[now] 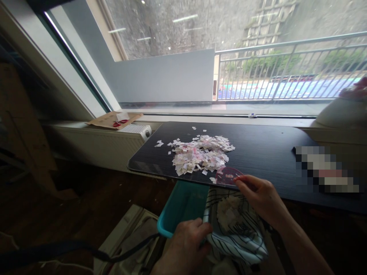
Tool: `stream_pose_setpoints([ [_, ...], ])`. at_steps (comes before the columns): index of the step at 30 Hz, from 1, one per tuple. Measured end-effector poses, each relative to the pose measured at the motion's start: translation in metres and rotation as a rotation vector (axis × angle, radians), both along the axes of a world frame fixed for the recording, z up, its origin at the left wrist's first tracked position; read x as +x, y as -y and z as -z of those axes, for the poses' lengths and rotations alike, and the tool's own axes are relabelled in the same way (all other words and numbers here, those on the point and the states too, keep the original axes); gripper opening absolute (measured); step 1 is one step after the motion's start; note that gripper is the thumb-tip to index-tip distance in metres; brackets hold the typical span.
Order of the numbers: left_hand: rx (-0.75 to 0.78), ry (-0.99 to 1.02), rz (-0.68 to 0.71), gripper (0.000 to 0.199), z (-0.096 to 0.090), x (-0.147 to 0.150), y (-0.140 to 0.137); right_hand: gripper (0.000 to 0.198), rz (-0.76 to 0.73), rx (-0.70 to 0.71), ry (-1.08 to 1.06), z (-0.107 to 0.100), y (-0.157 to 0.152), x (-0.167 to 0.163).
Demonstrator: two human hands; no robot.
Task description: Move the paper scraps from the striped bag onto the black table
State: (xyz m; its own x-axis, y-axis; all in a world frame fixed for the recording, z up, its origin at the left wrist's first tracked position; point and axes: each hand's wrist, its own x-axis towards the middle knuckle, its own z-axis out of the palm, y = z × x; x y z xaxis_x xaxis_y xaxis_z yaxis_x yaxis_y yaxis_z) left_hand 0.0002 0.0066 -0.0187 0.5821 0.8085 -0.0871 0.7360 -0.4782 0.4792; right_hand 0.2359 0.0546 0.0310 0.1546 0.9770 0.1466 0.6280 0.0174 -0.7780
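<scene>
1. While the right hand [259, 189] pinches a translucent pink disc [226, 176] between thumb and fingertips, the disc lies over the near edge of the black table [263, 141], by the near right side of the loose paper scraps [200, 152].
2. The left hand [190, 238] is lower and nearer, its fingers pressed together on the left edge of a striped cloth bag [246, 246]; it covers part of the turquoise bin [183, 204] there.
3. I see more pale scraps [229, 212] inside the bag, just below the tabletop.
4. The bin sits left of the bag, which overlaps its right side; the table's near edge hides its far end.
5. Far left, a radiator [114, 151] stands against the table's end, with a brown cardboard sheet [107, 120] and something red [120, 123] above it.
6. On the table's right lies an object [327, 170] too blurred to make out.
7. Near left, a dark strap [126, 256] crosses in front of the clutter on the floor.
8. Beyond the window, a metal railing [286, 43] runs to the right.
</scene>
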Motion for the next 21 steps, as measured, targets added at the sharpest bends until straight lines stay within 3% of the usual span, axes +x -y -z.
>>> stream_pose_setpoints([
  [12, 0.038, 0.141, -0.087, 0.028, 0.010, -0.017, -0.002, 0.029, 0.007, 0.007, 0.013, -0.005, 0.005, -0.003],
  [21, 0.031, 0.004, -0.070, 0.030, 0.007, -0.009, -0.002, 0.034, 0.123, 0.066, -0.046, 0.008, -0.010, 0.010],
])
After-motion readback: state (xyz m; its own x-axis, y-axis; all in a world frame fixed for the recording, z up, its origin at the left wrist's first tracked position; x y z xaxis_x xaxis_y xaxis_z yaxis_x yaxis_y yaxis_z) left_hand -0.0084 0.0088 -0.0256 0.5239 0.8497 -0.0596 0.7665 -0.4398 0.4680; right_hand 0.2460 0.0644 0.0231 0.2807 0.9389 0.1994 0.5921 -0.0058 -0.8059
